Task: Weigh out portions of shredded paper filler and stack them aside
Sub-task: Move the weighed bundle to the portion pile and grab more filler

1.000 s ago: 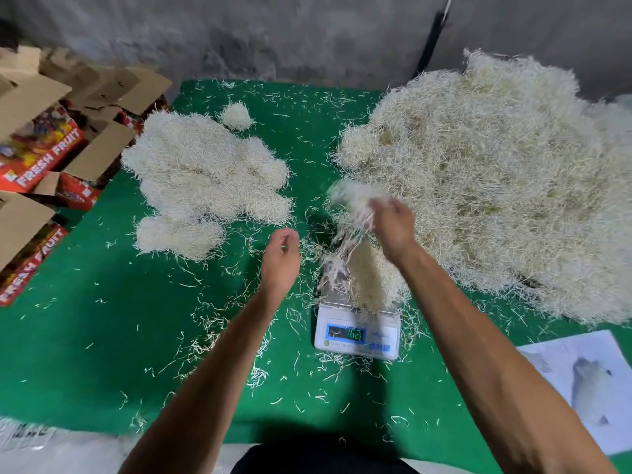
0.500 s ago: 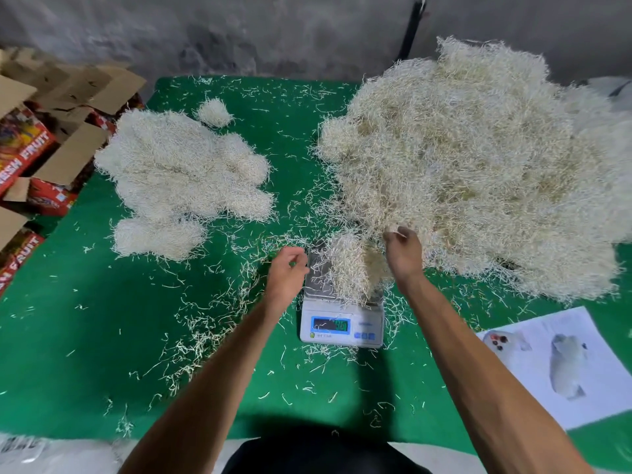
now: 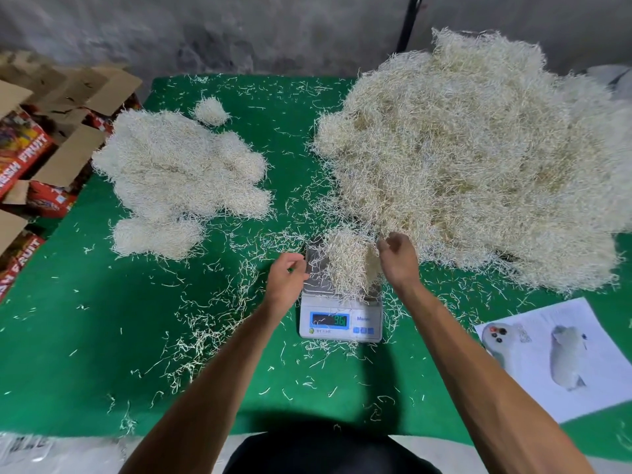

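Observation:
A small digital scale (image 3: 340, 319) stands on the green table (image 3: 102, 336), and its display shows a lit reading. A loose portion of shredded paper (image 3: 345, 261) lies on its steel plate. My left hand (image 3: 285, 278) hovers at the plate's left edge with loosely curled fingers that hold nothing. My right hand (image 3: 398, 258) is just right of the portion, at the rim of the big heap of shredded paper (image 3: 478, 159); its fingertips are bunched and pinch a few strands. Weighed portions (image 3: 178, 179) lie stacked at the left.
Open cardboard fruit boxes (image 3: 51, 155) stand off the table's left edge. A printed white sheet (image 3: 561, 354) lies at the right front. Loose strands litter the green cloth around the scale. A grey wall closes the far side.
My right hand dropped a tuft onto the scale, reached to the big heap's edge and has drawn back a little. My left hand moved from beside the scale to the plate's left edge.

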A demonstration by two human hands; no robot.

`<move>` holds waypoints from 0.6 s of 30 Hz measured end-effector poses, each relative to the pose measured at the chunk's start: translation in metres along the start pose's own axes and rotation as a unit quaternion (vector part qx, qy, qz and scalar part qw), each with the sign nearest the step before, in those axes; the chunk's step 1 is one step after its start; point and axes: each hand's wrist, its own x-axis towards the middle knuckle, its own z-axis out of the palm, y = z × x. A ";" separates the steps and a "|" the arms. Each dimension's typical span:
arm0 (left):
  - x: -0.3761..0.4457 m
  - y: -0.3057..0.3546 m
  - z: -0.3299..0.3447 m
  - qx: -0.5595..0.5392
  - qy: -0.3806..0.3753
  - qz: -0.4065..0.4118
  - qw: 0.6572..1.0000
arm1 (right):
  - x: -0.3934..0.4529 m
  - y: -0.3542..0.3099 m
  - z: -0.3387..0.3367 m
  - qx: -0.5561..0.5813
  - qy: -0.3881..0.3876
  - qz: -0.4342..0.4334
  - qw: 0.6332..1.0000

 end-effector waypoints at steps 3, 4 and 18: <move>-0.003 -0.002 0.001 -0.005 -0.005 -0.016 1.000 | -0.002 0.002 0.000 -0.011 -0.004 -0.008 1.000; -0.003 -0.003 0.002 -0.005 -0.007 -0.017 1.000 | -0.003 0.004 0.001 -0.013 -0.008 -0.008 1.000; 0.032 0.008 0.004 -0.068 -0.013 -0.101 0.992 | -0.010 0.007 0.044 -0.416 -0.126 -0.106 0.894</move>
